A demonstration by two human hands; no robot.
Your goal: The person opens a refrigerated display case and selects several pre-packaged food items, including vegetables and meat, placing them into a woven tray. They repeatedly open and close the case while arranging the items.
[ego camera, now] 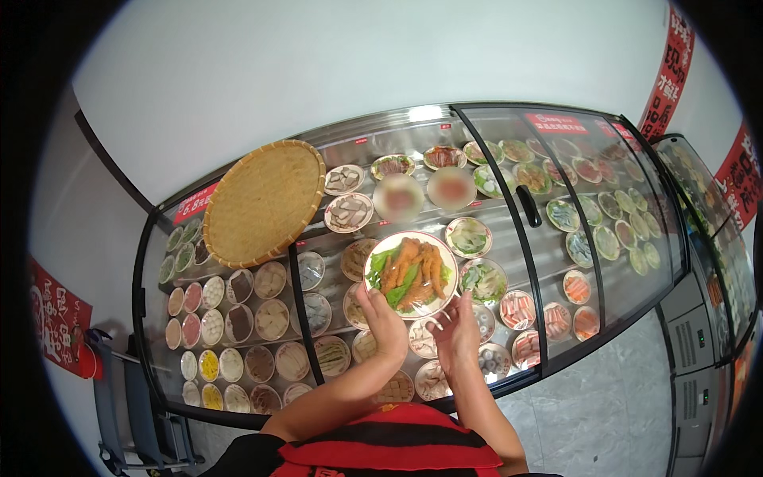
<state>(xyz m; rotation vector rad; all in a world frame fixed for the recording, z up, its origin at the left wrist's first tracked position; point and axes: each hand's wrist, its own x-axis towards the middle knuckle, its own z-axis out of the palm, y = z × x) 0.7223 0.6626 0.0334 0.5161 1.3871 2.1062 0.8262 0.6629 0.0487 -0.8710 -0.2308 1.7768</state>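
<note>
A plate of orange-brown coated meat pieces on green lettuce [411,277], covered with clear film, is held over the open middle of a glass display case. My left hand [384,325] grips its lower left rim. At the lower right rim, my right hand [456,334] has its fingers curled against the plate; their undersides are partly hidden. Directly below the hands sit film-covered plates, including one of leafy greens [484,280] and one of crab sticks [517,310]. Two plates behind the held one, including a reddish one [451,188], look blurred.
A round woven bamboo tray [265,203] lies tilted over the case's left glass. The sliding glass door with a black handle [529,206] covers the right side. Folded grey chairs [128,399] stand at left. Another chilled cabinet [694,358] stands at right.
</note>
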